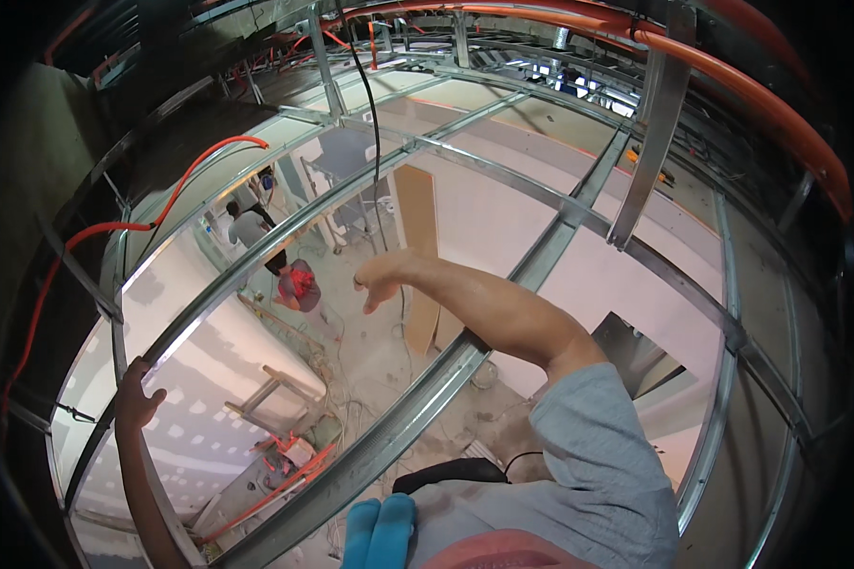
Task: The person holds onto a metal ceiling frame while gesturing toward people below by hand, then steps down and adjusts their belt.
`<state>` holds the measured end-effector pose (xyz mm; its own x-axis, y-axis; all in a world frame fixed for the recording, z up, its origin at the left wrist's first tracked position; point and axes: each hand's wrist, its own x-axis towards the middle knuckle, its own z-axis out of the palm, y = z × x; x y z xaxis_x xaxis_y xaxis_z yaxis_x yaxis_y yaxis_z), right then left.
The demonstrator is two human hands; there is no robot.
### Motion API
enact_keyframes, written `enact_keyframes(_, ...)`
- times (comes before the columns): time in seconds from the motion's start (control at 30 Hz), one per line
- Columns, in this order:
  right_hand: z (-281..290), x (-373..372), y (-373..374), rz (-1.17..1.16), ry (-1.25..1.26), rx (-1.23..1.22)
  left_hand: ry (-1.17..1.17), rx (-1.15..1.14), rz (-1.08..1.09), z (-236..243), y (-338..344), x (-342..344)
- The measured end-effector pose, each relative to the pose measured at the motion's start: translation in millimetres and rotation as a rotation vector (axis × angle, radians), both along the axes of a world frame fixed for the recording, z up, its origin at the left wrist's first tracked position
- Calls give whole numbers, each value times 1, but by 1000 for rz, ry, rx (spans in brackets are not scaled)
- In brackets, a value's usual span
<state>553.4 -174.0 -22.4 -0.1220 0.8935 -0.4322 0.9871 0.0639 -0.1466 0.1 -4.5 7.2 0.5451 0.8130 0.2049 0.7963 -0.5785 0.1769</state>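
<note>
At the left, my left hand (139, 400) grips a long metal ceiling channel (220, 296), fingertips over it and thumb apart. My right arm reaches across another metal channel (389, 438) in the middle. Beyond it, my right hand (385, 275) hangs in the air over the opening, fingers loosely bent downward and apart, with nothing visible in it. A black cable (372, 123) drops from above and passes close to this hand. Whether the hand touches the cable I cannot tell.
Orange conduit (721, 71) arches overhead; an orange hose (176, 194) bends at left. An upright metal stud (647, 142) stands at right. Far below, two people (247, 228) (297, 286) are on the floor, with a wooden frame (268, 394) and patched wall panels (180, 408).
</note>
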Motion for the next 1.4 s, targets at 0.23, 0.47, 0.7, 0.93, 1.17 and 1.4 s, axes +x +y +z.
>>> enact_keyframes(0.23, -1, -1, 2, -5, -42, -24, -7, 30, -37, -2, 4, 0)
enact_keyframes(0.47, 3, -1, -2, -3, -37, -39, -23, 23, -30, -3, 2, 2)
enact_keyframes(0.7, 1, -1, -1, -12, -33, -23, -10, 9, -18, -6, 9, -8)
enact_keyframes(0.93, -6, 2, 5, -23, -65, -64, -8, -8, 8, -4, 6, -3)
enact_keyframes(1.17, -2, 2, 7, -11, -74, -62, -10, 12, -40, -10, 15, -13)
enact_keyframes(1.4, -18, 12, 13, 4, -45, 6, -23, -32, -47, -4, 8, 1)
